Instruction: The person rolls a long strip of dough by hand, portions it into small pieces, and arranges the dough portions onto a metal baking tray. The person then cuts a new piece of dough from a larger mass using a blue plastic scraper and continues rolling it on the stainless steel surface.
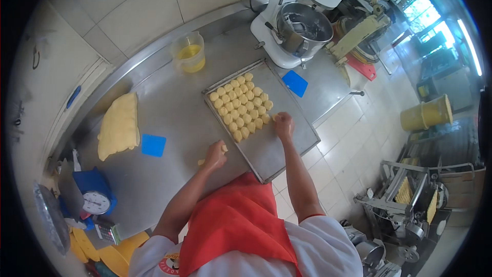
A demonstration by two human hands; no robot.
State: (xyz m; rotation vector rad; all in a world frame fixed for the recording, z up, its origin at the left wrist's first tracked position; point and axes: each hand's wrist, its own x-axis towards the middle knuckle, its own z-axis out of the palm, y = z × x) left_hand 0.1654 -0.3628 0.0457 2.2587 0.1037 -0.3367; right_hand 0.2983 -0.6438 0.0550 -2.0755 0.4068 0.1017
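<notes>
Closed around a strip of pale yellow dough (224, 148) is my left hand (216, 157), held over the steel table just left of the tray; the dough sticks out at both ends of the fist. My right hand (284, 125) is over the metal tray (269, 155), its fingers pinching a small dough piece (275, 117). Beside that piece, rows of small rounded dough balls (241, 105) sit close together on the far left part of the tray. A large slab of dough (119, 127) lies on the table at the left.
Blue scrapers (153, 145) (295, 83) lie on the table either side of the tray. A jug of yellow liquid (190, 56) stands behind. The mixer (305, 30) is at the back right, a dial scale (96, 201) at the near left. A yellow bucket (425, 114) is beyond the table.
</notes>
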